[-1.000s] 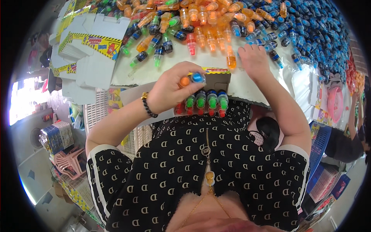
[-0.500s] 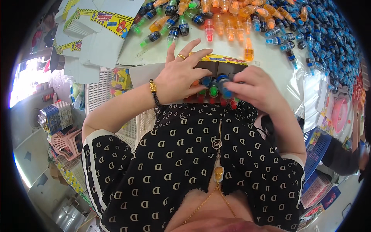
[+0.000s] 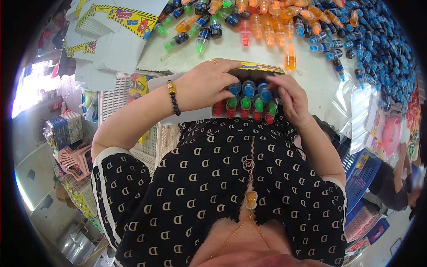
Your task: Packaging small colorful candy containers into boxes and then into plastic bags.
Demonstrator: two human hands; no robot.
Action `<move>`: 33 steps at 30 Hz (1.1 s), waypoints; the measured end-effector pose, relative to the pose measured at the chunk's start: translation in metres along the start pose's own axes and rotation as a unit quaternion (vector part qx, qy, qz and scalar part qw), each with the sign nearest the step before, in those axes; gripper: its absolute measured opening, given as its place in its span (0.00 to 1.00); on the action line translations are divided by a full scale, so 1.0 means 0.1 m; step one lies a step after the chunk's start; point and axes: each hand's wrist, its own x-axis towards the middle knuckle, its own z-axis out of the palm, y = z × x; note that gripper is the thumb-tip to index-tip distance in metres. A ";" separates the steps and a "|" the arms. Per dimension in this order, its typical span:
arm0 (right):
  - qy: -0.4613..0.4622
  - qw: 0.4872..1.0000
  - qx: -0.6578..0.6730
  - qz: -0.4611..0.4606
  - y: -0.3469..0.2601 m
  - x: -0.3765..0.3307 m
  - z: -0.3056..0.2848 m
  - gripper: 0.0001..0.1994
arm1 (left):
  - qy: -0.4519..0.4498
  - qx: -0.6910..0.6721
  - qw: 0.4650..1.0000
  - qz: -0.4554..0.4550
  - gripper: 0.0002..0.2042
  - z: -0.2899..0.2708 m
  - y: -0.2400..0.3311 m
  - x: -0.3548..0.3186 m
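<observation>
Head view shows the left hand (image 3: 205,84) with its grip touching the leftmost blue-topped bottle (image 3: 234,89); the right hand (image 3: 292,99) has its grip just beside the rightmost one. Whether either grip is clamped, I cannot tell. Between both grips is the box (image 3: 262,67); green-topped bottles (image 3: 245,103) sit inside, nearer to the body.

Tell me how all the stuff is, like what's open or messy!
Box: open, bottles inside
Packed bottles: lined up in rows
Loose bottles: messy, scattered on the table
White cartons: piled up
Left hand: bent, fingers by the packed bottles
Right hand: fingers curled, grip unclear
</observation>
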 end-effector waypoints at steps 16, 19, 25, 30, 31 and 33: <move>0.192 0.959 -0.185 0.094 0.29 0.41 -0.61 0.15 | 0.027 0.179 0.983 -0.005 0.13 -0.11 -0.78 0.94; 0.119 0.893 -0.242 0.360 0.46 0.55 -0.55 0.17 | 0.024 0.254 0.966 0.032 0.12 0.03 -0.73 1.22; 0.169 0.904 -0.348 0.182 0.82 0.56 -0.51 0.20 | -0.069 0.335 0.940 0.006 0.11 0.17 -0.74 1.60; 0.250 0.894 -0.335 0.164 0.66 0.92 -0.86 0.18 | -0.054 0.368 0.925 0.072 0.14 0.24 -0.92 1.65; 0.255 0.892 -0.335 0.164 0.77 0.97 -0.93 0.18 | -0.048 0.361 0.925 0.108 0.13 0.22 -0.93 1.66; 0.254 0.853 -0.454 0.054 1.10 1.05 -1.12 0.16 | -0.040 0.357 0.921 0.151 0.13 0.20 -0.91 1.72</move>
